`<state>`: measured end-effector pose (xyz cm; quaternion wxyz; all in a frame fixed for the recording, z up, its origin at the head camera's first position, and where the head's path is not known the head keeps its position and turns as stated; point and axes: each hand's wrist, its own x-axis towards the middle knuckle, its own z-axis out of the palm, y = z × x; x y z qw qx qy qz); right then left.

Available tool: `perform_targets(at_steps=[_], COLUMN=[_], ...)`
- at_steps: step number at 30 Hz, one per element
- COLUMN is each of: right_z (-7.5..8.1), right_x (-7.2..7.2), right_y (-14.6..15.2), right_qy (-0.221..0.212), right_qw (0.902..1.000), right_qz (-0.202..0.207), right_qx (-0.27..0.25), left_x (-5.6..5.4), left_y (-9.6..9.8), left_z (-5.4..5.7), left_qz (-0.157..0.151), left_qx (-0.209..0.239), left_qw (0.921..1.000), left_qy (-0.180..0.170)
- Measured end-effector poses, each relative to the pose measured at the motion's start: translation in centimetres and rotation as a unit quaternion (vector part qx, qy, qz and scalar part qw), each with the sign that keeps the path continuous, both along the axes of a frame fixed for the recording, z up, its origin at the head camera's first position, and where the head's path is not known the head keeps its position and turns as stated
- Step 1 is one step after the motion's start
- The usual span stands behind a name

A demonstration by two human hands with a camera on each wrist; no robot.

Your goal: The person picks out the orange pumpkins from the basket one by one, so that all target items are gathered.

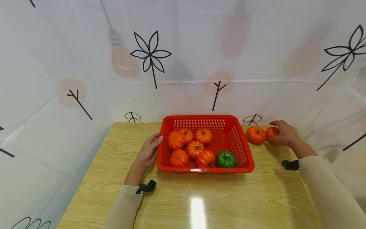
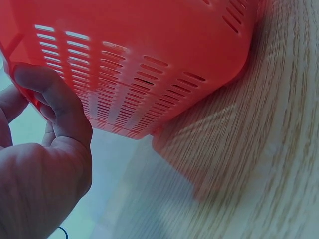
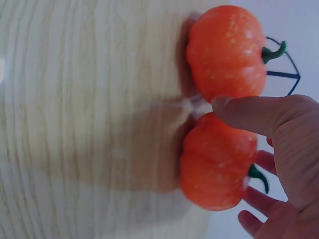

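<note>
A red plastic basket (image 1: pixel 201 170) with slotted walls stands on the table. My left hand (image 1: pixel 150 149) grips its left rim, with thumb and fingers curled over the edge in the left wrist view. Inside are several orange toy pumpkins (image 1: pixel 203 136) and a green one (image 1: pixel 226 159) at the front right. Right of the basket, my right hand (image 1: pixel 283 134) holds a small orange pumpkin (image 3: pixel 217 164), thumb on one side and fingers behind it. Another orange pumpkin (image 1: pixel 256 135) sits beside it, close to the thumb tip. Parts of the right fingers are hidden behind the held pumpkin.
The wooden table (image 1: pixel 171 203) reaches back to a pale patterned cloth (image 1: pixel 186 63) hanging behind and at both sides. The basket's back rim lies close to that cloth. A dark strap device (image 1: pixel 147 187) sits on the left wrist and another (image 1: pixel 290 165) on the right.
</note>
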<state>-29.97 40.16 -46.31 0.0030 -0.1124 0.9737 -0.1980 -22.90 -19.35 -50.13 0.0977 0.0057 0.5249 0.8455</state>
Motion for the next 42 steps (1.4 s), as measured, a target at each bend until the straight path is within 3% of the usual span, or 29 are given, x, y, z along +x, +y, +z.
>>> perform_targets(at_steps=[8, 15, 20, 31, 36, 42], right_z=[1.6, 3.0, 4.0, 6.0, 6.5, 7.1], right_x=[0.1, 0.8, 1.5, 2.6, 2.4, 2.7], right_y=[-1.3, -3.7, -5.9, -11.5, -13.3, -15.5], right_qy=[-0.002, 0.048, 0.086, 0.128, 0.125, 0.08], right_qw=[0.9999, 0.9981, 0.9944, 0.9832, 0.9793, 0.9843], right_qz=[0.011, 0.028, 0.06, 0.123, 0.151, 0.151], right_qx=[-0.001, 0.025, 0.012, -0.041, -0.051, -0.044], left_x=[0.0, 0.1, 0.0, 0.0, 0.0, 0.1], left_y=[0.0, 0.1, 0.1, 0.0, 0.0, 0.0], left_z=[-0.1, -0.1, -0.1, 0.0, 0.1, 0.1], left_qz=[0.002, 0.005, 0.007, 0.004, 0.0, -0.004], left_qx=[0.002, 0.001, -0.001, -0.001, 0.005, 0.009], left_qw=[1.0, 1.0, 1.0, 1.0, 1.0, 0.9999], left_qy=[-0.001, 0.001, -0.002, -0.002, 0.001, 0.004])
